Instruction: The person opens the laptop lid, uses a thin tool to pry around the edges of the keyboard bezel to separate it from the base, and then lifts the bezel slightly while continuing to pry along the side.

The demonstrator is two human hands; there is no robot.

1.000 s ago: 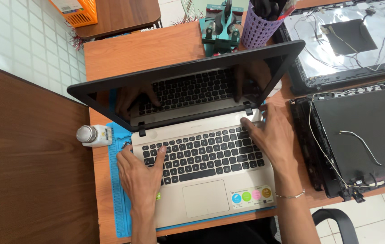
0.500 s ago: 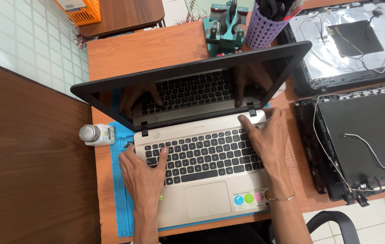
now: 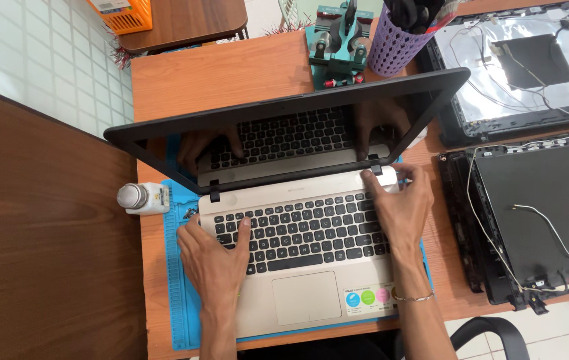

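Head view: hands point(image 3: 214, 257) stay on laptop point(image 3: 298, 247), unmoved.

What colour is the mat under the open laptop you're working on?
Bright blue: the ridged rubber work mat under the silver laptop shows best in the head view.

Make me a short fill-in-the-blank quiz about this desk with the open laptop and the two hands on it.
1. Both hands rest on the keyboard of a silver laptop, which lies on a ____ mat.
2. The right hand wears a thin ____ at the wrist.
3. The left hand is nearest a small white ____ with a silver cap lying on its side.
4. Behind the laptop's screen stands a ____ perforated cup holding tools.

Missing words: blue; bracelet; bottle; purple
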